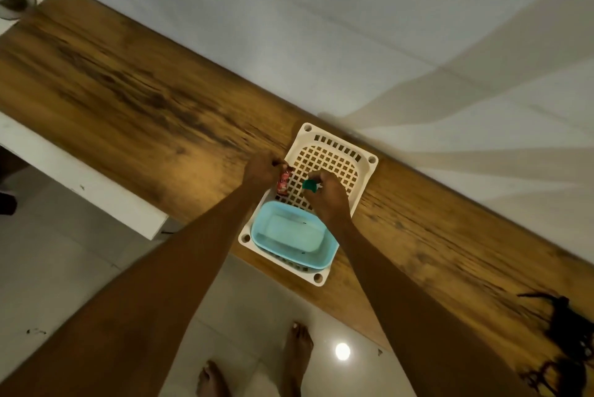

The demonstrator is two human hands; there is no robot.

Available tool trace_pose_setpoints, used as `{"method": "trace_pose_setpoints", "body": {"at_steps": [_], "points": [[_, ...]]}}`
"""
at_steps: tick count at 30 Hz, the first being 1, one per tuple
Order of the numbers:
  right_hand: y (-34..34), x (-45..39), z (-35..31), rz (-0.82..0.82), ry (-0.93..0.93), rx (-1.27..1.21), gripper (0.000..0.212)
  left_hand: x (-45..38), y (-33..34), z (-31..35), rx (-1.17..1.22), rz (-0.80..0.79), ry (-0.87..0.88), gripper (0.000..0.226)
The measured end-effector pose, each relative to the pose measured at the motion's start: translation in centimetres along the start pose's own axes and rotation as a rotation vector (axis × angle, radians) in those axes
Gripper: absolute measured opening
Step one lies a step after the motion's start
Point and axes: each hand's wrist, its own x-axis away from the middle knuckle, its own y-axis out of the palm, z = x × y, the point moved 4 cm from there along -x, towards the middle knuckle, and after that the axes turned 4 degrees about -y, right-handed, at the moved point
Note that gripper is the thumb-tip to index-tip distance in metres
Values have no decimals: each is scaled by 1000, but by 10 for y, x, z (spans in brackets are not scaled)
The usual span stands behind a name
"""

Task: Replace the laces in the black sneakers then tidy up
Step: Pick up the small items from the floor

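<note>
Wood table (pixel 135 85); hands' (pixel 262 171) small items blurred, unidentifiable.

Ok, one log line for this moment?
left hand: holds red sachet | right hand: pinches small green item | over cream perforated plastic tray | blue tub in tray

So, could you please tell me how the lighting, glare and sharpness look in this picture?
Head view: dim, warm light; a round lamp glare on the floor tile; fan-shaped shadows on the wall; wide-angle tilt of the wooden table; the hands' small items are soft.
</note>
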Motion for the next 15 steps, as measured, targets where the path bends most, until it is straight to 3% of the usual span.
{"method": "trace_pose_setpoints", "body": {"at_steps": [5,15], "points": [[17,-2,-5,-59,-55,106,32,-7,-2,-3,-223,-156,128,22],[26,-4,-5,-96,-41,175,37,4,10,-18,-213,2,211,18]]}}
